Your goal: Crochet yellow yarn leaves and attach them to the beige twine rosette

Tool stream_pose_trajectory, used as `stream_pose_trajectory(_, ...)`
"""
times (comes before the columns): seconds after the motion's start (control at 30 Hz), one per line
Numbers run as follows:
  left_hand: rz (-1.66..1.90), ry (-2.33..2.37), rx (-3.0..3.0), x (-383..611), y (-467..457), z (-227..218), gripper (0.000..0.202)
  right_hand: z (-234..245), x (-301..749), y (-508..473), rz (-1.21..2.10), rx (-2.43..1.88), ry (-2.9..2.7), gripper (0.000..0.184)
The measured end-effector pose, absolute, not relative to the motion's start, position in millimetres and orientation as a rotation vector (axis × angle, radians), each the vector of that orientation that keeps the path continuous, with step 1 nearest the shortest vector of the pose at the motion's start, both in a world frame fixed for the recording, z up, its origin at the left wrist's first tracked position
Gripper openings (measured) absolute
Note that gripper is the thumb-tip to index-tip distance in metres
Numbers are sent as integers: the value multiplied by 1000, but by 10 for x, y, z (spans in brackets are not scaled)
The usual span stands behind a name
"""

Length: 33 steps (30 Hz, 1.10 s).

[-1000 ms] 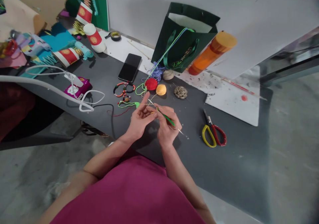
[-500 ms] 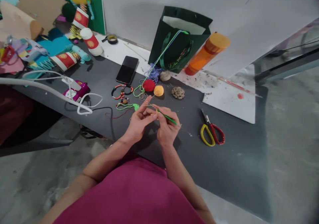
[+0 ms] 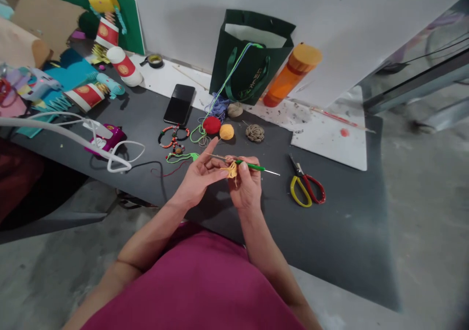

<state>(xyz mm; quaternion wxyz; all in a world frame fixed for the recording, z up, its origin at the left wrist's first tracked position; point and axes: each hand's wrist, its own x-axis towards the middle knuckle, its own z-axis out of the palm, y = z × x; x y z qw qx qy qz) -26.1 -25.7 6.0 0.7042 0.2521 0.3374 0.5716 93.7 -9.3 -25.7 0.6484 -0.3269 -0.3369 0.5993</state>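
My right hand [image 3: 247, 186] grips a green-handled crochet hook [image 3: 253, 166], whose thin metal end sticks out to the right. Pinched in my left hand [image 3: 200, 176] is a small yellow crochet piece [image 3: 232, 169], its index finger stretched out with a strand of yarn near it. Both hands meet over the dark grey table [image 3: 330, 252]. Just beyond them lie a yellow yarn ball [image 3: 226, 132], a red yarn ball [image 3: 211, 125] and a grey-brown yarn coil [image 3: 254, 133]. Green yarn [image 3: 183, 158] lies left of my left hand.
Yellow-and-red-handled scissors [image 3: 307, 189] lie to the right. Behind stand a dark green paper bag [image 3: 252, 56] and an orange bottle [image 3: 292, 76]. A phone [image 3: 179, 104], a beaded bracelet [image 3: 172, 137] and a purple power strip [image 3: 110, 142] with white cables are leftward.
The crochet hook has turned in my right hand, its metal end now showing on the right. More of the yellow piece is visible. The whole view has shifted slightly.
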Motion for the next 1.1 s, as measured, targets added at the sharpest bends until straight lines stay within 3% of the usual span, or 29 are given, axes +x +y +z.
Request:
stream_pose_trajectory(0.4, 1063, 616, 839, -165, 305, 378, 82, 126, 1299, 205, 1267, -660, -884, 24)
stream_pose_trajectory(1.1, 978, 699, 788, -132, 257, 279, 83, 80, 1545, 140, 1139, -826, -945, 28)
